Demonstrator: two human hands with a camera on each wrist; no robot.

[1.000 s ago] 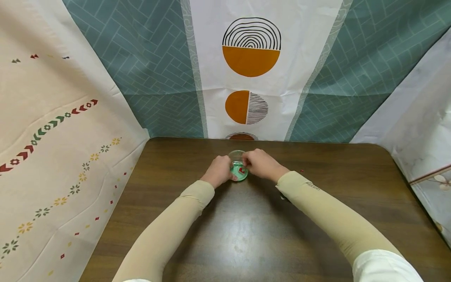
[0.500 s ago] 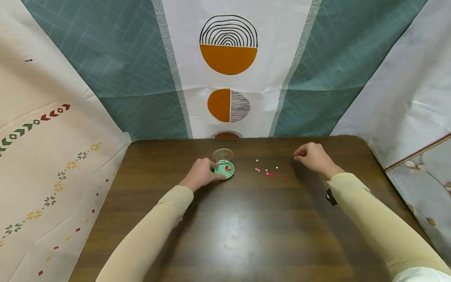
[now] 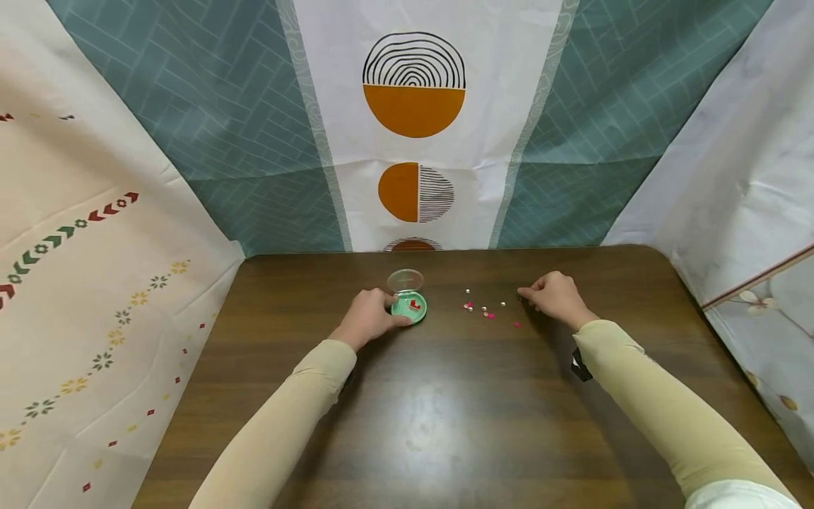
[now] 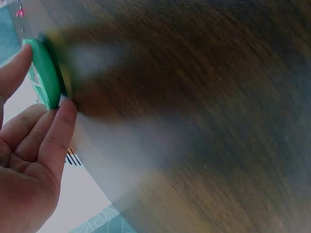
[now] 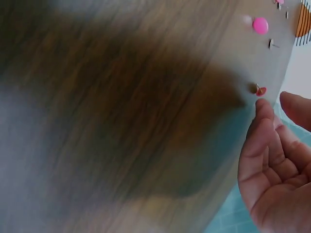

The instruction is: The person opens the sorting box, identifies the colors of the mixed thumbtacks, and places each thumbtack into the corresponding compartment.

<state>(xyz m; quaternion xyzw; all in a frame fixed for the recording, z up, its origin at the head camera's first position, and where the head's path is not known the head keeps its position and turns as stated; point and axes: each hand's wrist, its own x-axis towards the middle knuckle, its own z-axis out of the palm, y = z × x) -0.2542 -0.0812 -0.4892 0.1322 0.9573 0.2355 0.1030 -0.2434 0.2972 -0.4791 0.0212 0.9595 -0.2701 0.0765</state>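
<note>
In the head view my left hand (image 3: pixel 369 317) grips a small round green case (image 3: pixel 399 311), its clear lid (image 3: pixel 405 280) standing up at the back. Red thumbtacks (image 3: pixel 415 305) lie inside. The left wrist view has the thumb on one side of the green case (image 4: pixel 47 80) and fingertips at the other. My right hand (image 3: pixel 556 298) is low over the table to the right. Its index fingertip is right beside a red thumbtack (image 5: pixel 261 91) in the right wrist view, thumb and index finger apart, nothing between them.
Several loose thumbtacks, white and pink, lie between the hands, among them a pink thumbtack (image 3: pixel 517 324) and a white thumbtack (image 3: pixel 503 304). The brown wooden table (image 3: pixel 407 410) ends at a hanging patterned cloth (image 3: pixel 267 141) behind; more cloth hangs at both sides.
My right hand has gone from the case to the far right, then slightly back left toward the red thumbtack. The left hand keeps its hold on the case. The head view has turned somewhat right.
</note>
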